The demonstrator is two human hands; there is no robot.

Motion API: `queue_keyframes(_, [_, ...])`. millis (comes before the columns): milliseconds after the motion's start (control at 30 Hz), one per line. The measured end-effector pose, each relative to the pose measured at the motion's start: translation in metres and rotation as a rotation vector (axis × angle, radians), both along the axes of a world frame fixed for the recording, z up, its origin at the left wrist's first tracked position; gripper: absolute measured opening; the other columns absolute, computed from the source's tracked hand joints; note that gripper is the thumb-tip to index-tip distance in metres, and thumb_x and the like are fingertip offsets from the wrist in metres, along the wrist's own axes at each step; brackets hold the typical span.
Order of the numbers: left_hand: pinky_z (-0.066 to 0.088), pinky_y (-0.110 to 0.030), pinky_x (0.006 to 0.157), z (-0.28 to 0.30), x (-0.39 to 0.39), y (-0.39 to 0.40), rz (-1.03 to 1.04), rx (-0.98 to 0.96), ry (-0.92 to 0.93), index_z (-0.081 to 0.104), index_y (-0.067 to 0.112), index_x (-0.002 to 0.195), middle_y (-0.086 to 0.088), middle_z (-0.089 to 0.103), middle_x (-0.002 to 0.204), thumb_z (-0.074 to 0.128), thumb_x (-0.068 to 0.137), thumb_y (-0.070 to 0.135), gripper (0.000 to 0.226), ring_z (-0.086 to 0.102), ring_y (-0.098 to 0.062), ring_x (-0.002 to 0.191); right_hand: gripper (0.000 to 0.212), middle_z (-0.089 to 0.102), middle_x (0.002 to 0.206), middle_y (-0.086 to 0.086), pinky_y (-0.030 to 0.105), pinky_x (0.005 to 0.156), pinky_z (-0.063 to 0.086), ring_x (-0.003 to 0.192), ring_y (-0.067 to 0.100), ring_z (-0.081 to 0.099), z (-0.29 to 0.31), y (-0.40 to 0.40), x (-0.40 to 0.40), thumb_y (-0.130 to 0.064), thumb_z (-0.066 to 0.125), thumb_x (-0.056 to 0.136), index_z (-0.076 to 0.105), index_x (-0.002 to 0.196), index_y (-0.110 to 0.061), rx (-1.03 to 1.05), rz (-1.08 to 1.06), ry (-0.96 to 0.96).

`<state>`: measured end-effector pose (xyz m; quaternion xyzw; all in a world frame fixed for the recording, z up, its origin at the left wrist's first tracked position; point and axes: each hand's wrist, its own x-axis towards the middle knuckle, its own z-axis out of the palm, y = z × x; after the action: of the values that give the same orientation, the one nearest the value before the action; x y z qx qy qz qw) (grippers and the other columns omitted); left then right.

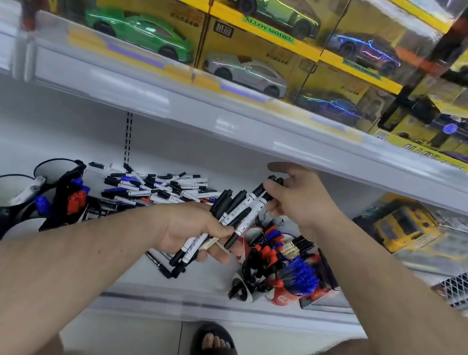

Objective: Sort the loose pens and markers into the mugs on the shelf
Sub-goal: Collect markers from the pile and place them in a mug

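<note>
With our left hand (191, 231) gripping a bundle of light, stiff, black-capped white markers (223, 220), our right hand (292, 195) pinches two smooth barrels near their caps.

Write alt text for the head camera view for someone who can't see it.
A person's left hand grips a bundle of black-capped markers while the right hand pinches their top ends, above a shelf holding a loose pen pile and pen-filled mugs.

Both forearms are bare, with no sleeves, watch or rings visible. 1 foot wears a black slide sandal (214, 353) with a small white emblem.
</note>
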<state>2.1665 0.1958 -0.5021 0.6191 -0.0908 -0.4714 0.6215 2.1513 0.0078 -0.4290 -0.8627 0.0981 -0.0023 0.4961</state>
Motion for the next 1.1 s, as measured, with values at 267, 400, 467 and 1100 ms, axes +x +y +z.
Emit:
queue_keyframes(267, [0.037, -0.023, 0.052, 0.000, -0.005, 0.004, 0.029, 0.038, -0.102, 0.060, 0.004, 0.123, 0.000, 0.072, 0.077, 0.054, 0.098, 0.013, 0.027, 0.052, -0.010, 0.052, 0.015, 0.061, 0.082, 0.011, 0.020, 0.050, 0.050, 0.052, 0.014, 0.060, 0.000, 0.001, -0.006, -0.011, 0.058, 0.098, 0.063, 0.111, -0.005, 0.104, 0.033, 0.026])
queue_keyframes(400, [0.038, -0.021, 0.048, -0.004, -0.005, 0.006, 0.006, 0.072, -0.126, 0.061, 0.001, 0.120, 0.000, 0.066, 0.078, 0.058, 0.097, 0.014, 0.027, 0.048, -0.009, 0.051, 0.007, 0.062, 0.076, 0.011, 0.025, 0.051, 0.050, 0.058, 0.018, 0.058, -0.005, -0.006, -0.004, -0.009, 0.057, 0.097, 0.063, 0.094, -0.006, -0.035, 0.079, 0.060])
queue_keyframes(467, [0.038, -0.021, 0.049, -0.006, -0.003, 0.007, 0.011, 0.090, -0.149, 0.064, 0.006, 0.105, -0.001, 0.066, 0.082, 0.060, 0.095, 0.014, 0.013, 0.048, -0.008, 0.051, 0.008, 0.062, 0.075, 0.012, 0.023, 0.052, 0.052, 0.057, 0.017, 0.060, -0.006, -0.011, -0.004, -0.005, 0.057, 0.097, 0.062, 0.090, -0.006, -0.037, 0.080, 0.087])
queue_keyframes(1100, [0.043, -0.022, 0.048, -0.010, -0.022, 0.158, 0.456, 0.131, 0.014, 0.068, 0.010, 0.113, -0.005, 0.065, 0.077, 0.052, 0.097, 0.001, 0.025, 0.050, -0.013, 0.050, 0.011, 0.068, 0.092, 0.018, 0.025, 0.060, 0.060, 0.067, 0.021, 0.069, -0.027, 0.064, 0.040, 0.002, 0.057, 0.094, 0.060, 0.097, -0.008, -0.049, 0.311, 0.080])
